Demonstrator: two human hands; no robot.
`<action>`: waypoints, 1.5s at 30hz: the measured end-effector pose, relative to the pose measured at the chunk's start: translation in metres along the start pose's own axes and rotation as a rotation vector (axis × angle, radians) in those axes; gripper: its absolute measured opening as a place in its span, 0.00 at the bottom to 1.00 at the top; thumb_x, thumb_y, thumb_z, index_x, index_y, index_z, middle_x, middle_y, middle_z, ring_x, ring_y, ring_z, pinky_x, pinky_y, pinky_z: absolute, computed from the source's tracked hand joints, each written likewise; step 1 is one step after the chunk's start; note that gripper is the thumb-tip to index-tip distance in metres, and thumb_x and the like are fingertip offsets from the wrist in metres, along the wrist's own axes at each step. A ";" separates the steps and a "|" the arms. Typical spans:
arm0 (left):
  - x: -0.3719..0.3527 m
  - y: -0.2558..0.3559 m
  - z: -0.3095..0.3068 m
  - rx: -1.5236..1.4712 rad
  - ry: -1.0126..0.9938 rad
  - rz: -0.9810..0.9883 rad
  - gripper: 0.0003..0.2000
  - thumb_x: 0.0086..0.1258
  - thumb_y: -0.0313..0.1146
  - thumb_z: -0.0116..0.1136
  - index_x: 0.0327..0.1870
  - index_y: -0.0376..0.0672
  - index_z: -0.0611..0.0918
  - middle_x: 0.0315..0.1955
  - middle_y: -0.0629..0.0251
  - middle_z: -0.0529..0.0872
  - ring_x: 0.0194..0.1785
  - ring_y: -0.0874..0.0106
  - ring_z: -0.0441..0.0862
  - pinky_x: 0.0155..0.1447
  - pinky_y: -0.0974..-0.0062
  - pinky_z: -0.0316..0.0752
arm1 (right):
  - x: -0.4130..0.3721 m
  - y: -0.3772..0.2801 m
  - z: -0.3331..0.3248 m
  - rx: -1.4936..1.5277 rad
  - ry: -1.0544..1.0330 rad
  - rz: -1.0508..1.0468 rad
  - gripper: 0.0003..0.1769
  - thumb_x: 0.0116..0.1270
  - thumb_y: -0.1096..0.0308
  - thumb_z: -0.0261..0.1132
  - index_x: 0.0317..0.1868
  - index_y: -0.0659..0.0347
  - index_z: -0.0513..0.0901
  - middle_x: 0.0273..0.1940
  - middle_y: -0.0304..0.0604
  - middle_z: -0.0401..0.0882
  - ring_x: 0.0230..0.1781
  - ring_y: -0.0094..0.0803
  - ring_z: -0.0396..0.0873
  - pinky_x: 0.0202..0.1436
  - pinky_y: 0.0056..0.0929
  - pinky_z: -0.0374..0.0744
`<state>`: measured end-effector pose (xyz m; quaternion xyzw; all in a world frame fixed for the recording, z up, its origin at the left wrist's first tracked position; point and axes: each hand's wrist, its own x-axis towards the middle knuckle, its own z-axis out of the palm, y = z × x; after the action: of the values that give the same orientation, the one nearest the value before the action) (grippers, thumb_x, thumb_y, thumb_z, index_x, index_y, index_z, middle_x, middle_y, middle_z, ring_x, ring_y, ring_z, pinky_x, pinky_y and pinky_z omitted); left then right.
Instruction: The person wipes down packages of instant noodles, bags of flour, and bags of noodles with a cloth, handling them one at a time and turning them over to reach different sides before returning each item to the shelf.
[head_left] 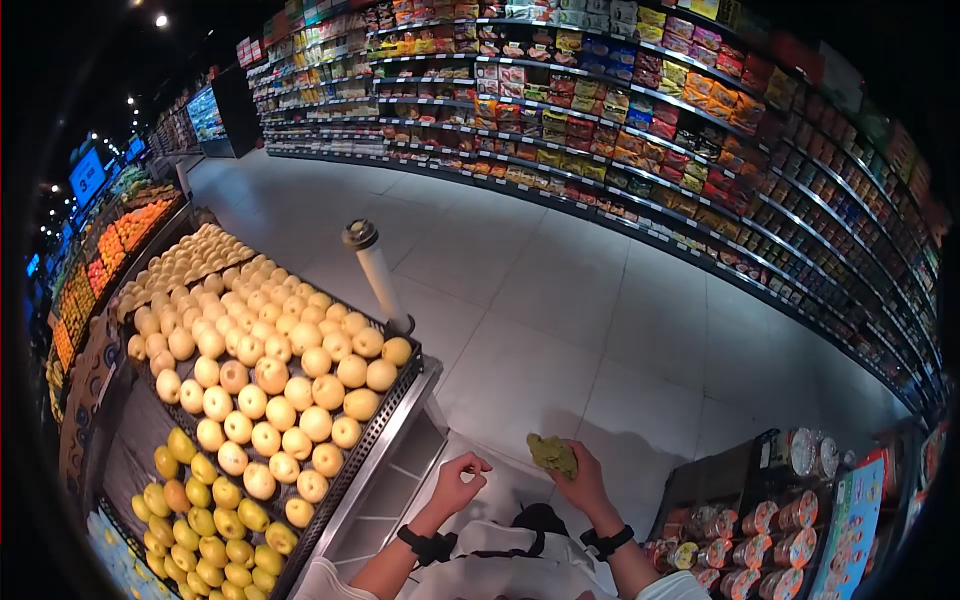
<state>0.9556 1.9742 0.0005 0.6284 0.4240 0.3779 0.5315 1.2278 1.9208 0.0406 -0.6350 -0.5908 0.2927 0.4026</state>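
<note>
My right hand (583,482) grips a crumpled olive-green cloth (551,454), held up in front of my body over the floor. The cloth bunches out past the fingertips on the left side. My left hand (462,483) is closed, its fingers curled in and the thumb close to the index finger, with nothing visible in it. It is beside the metal edge of the fruit stand, apart from the cloth. Both wrists wear black bands. Close to my left lie rows of pale yellow round pears (282,412) and, nearer, greenish-yellow pears (228,524).
A black crate rim (372,425) edges the fruit. Behind it a pale post (377,270) rises from the grey tiled floor (520,330). Packed snack shelves (600,110) curve along the far side. At lower right, a display holds stacked cup packages (757,552).
</note>
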 end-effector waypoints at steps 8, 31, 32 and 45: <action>0.295 -0.061 -0.001 0.076 0.179 -0.051 0.07 0.60 0.20 0.64 0.34 0.40 0.77 0.41 0.61 0.93 0.52 0.68 0.91 0.58 0.67 0.84 | 0.338 0.126 -0.029 0.012 0.061 -0.088 0.26 0.64 0.68 0.78 0.60 0.63 0.80 0.52 0.52 0.87 0.54 0.44 0.88 0.58 0.39 0.84; 1.138 -0.057 -0.188 -0.349 0.001 -0.003 0.27 0.71 0.23 0.68 0.70 0.35 0.73 0.58 0.56 0.86 0.58 0.67 0.87 0.59 0.70 0.85 | 1.155 0.126 0.059 0.170 -0.067 -0.046 0.13 0.74 0.74 0.65 0.56 0.63 0.77 0.43 0.49 0.87 0.39 0.35 0.88 0.43 0.35 0.84; 1.172 -0.061 -0.199 -0.367 -0.013 -0.055 0.26 0.72 0.23 0.67 0.70 0.36 0.73 0.58 0.57 0.86 0.57 0.68 0.88 0.56 0.71 0.85 | 1.188 0.134 0.062 0.212 -0.020 0.052 0.12 0.75 0.72 0.64 0.55 0.62 0.77 0.41 0.47 0.86 0.38 0.35 0.86 0.42 0.34 0.82; 1.615 -0.081 -0.341 -0.225 0.206 -0.114 0.10 0.77 0.25 0.59 0.56 0.40 0.83 0.46 0.63 0.90 0.45 0.74 0.88 0.48 0.75 0.82 | 1.690 0.225 0.059 1.167 0.308 0.139 0.18 0.84 0.65 0.59 0.68 0.58 0.68 0.62 0.41 0.76 0.64 0.31 0.77 0.67 0.37 0.81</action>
<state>1.2026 3.6078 0.0101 0.4979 0.4660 0.4547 0.5729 1.5140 3.6023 -0.0065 -0.3816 -0.2251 0.4988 0.7450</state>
